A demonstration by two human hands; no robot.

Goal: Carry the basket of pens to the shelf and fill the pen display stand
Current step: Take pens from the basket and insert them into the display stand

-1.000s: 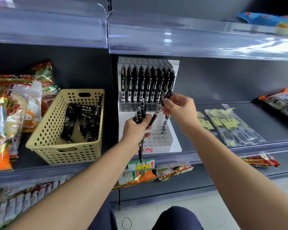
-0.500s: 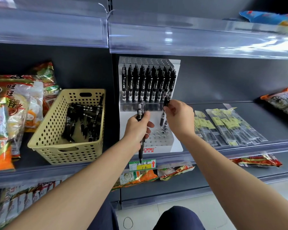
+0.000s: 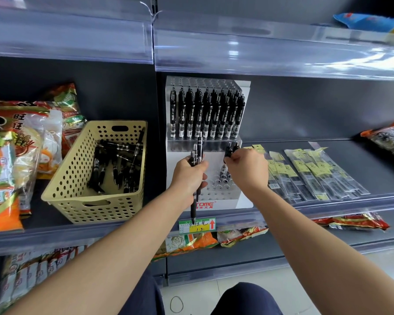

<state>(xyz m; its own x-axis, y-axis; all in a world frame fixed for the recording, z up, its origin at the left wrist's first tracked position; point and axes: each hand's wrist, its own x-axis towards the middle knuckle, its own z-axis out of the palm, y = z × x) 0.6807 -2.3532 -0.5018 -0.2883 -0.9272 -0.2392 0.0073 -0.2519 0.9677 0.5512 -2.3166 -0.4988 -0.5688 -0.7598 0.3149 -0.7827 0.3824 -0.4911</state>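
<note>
Several pens (image 3: pixel 197 153) clenched in left hand (image 3: pixel 189 175), right hand (image 3: pixel 248 168) pinching one pen (image 3: pixel 228 152) before stand (image 3: pixel 245 200), basket (image 3: pixel 77 202) leftward

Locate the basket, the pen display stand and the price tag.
basket (image 3: pixel 123 210): head view, front wall.
pen display stand (image 3: pixel 232 204): head view, white front base.
price tag (image 3: pixel 203 228): head view, yellow part.

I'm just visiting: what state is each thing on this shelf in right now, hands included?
Left hand: grips a bunch of pens, held upright.
Right hand: pinches a pen by its top, over the stand's lower tier.
Pen display stand: upper tier filled, lower tier mostly empty holes.
Basket: on the shelf, partly filled with loose pens.
Sealed packets: lying flat beside the stand.
</note>
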